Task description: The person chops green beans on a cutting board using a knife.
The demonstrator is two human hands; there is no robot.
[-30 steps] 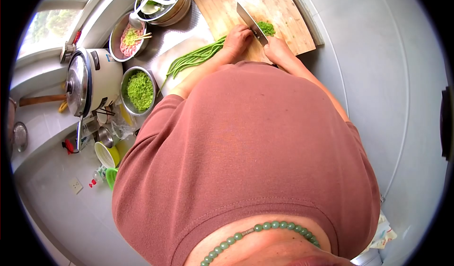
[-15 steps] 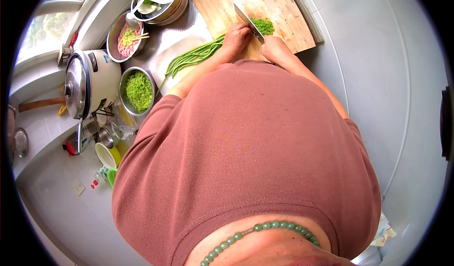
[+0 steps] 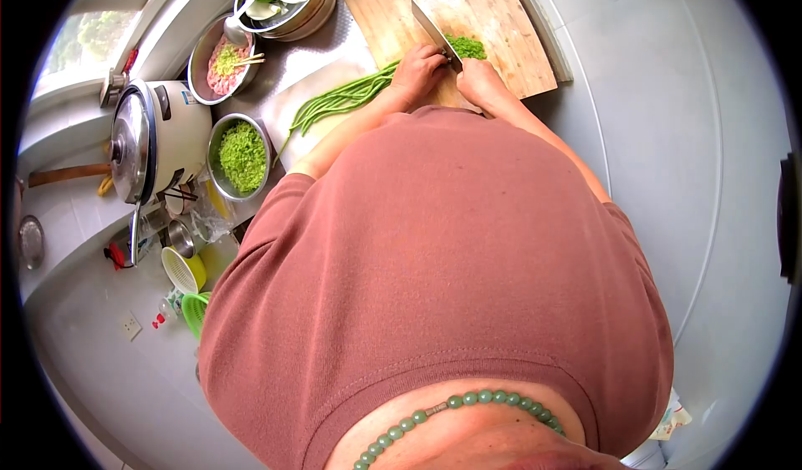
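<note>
My right hand [image 3: 479, 81] is wrapped round the handle of a broad knife [image 3: 436, 34], whose blade slants up and left over the wooden board [image 3: 384, 6]. Right beside the blade, my left hand [image 3: 419, 71] presses with curled fingers on the ends of the long green beans [image 3: 347, 97]. The beans trail off to the left, past the board's edge. On the far side of the blade lies a small heap of finely chopped green pieces [image 3: 468, 48].
Left of the beans stand a bowl of chopped greens [image 3: 243, 157], a bowl of minced meat [image 3: 224, 67] with chopsticks, and stacked bowls [image 3: 305, 20]. A lidded white cooker [image 3: 180, 132] and a yellow basket [image 3: 188, 271] are farther left.
The knife and my right hand have shifted slightly left along the beans. The chopped heap reaches a little farther left than in the earliest frame. My left hand stays on the beans.
</note>
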